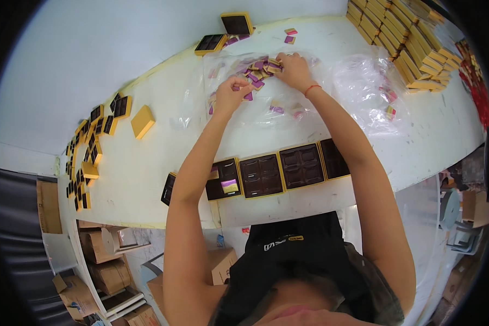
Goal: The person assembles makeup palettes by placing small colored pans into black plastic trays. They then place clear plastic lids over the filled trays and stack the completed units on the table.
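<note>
Small square pieces wrapped in purple and gold (259, 69) lie heaped on a clear plastic bag (309, 111) in the middle of the table. At the left side of the heap, my left hand (232, 94) is closed, thumb and fingers together; a purple piece shows by the fingertips, but what they hold is not clear. My right hand (295, 71), with a red string at the wrist, has its fingers bent down onto a wrapped square (275, 66) at the heap's right side. Nearer me stands a row of yellow-edged boxes with dark divided trays (261, 175); one box (223, 179) holds wrapped squares.
Stacks of yellow boxes (405, 41) rise at the far right. Many small dark-and-yellow boxes (95, 127) crowd the left edge, near a yellow lid (143, 122). Two boxes (211, 43) sit at the back edge. Another clear bag (367, 89) lies to the right.
</note>
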A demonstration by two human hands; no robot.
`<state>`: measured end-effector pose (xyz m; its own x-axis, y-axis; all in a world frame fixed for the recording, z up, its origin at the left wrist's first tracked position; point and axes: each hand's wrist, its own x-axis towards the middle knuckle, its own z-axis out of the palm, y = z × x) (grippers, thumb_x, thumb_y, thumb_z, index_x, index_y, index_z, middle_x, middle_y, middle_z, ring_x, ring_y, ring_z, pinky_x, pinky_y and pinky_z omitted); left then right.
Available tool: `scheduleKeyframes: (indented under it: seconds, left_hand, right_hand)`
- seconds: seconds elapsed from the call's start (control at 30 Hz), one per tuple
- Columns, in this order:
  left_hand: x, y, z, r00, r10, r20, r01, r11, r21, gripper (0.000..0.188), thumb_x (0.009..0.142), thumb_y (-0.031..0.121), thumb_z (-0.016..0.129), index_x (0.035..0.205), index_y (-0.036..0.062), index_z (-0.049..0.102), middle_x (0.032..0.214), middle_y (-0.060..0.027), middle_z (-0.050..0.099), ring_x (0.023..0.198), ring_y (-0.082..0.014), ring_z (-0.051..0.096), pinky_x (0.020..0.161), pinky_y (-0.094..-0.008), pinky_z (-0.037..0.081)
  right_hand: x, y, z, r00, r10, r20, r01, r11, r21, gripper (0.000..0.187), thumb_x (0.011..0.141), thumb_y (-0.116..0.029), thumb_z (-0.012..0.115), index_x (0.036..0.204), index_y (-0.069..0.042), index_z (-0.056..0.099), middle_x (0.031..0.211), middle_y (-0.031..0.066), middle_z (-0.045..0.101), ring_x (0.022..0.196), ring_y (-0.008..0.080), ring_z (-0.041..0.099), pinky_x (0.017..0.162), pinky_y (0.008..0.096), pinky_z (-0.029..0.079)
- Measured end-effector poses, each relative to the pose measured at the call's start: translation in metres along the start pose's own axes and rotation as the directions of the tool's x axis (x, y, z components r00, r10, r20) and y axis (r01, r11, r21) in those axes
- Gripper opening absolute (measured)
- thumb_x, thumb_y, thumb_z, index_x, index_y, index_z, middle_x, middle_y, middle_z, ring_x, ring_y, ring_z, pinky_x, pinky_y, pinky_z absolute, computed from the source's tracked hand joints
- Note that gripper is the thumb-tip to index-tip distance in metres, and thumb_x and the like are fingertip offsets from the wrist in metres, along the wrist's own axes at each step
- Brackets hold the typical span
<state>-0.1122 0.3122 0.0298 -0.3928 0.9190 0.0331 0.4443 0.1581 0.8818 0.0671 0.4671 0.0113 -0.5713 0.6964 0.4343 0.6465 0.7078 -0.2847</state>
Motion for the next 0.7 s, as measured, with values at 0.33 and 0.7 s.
scheduleKeyframes:
  seconds: [0.33, 0.7]
  left_hand:
    - [-0.133, 0.004, -0.061, 0.905, -0.209, 0.371, 0.424, 0.533, -0.732, 0.043, 0.092, 0.000, 0.059, 0.134, 0.0013, 0.053, 0.114, -0.0047, 0.061, 0.099, -0.0124, 0.060, 0.092, -0.0258, 0.049]
    - [-0.190, 0.017, -0.037, 0.942, -0.102, 0.320, 0.285, 0.747, -0.601, 0.037, 0.081, -0.014, 0.062, 0.114, 0.0039, 0.060, 0.103, -0.0042, 0.064, 0.098, -0.0116, 0.061, 0.090, -0.0250, 0.047]
  right_hand:
    - [-0.117, -0.069, -0.100, 0.912, -0.136, 0.388, -0.310, 0.392, 0.866, 0.017, 0.088, -0.017, 0.072, 0.098, -0.003, 0.070, 0.084, 0.0002, 0.067, 0.078, 0.0084, 0.062, 0.068, 0.0232, 0.048]
    - [-0.193, -0.104, -0.114, 0.800, -0.197, 0.566, -0.517, 0.252, 0.818, 0.014, 0.093, -0.011, 0.064, 0.103, -0.001, 0.066, 0.087, -0.0011, 0.067, 0.071, 0.0050, 0.060, 0.061, 0.0194, 0.047]
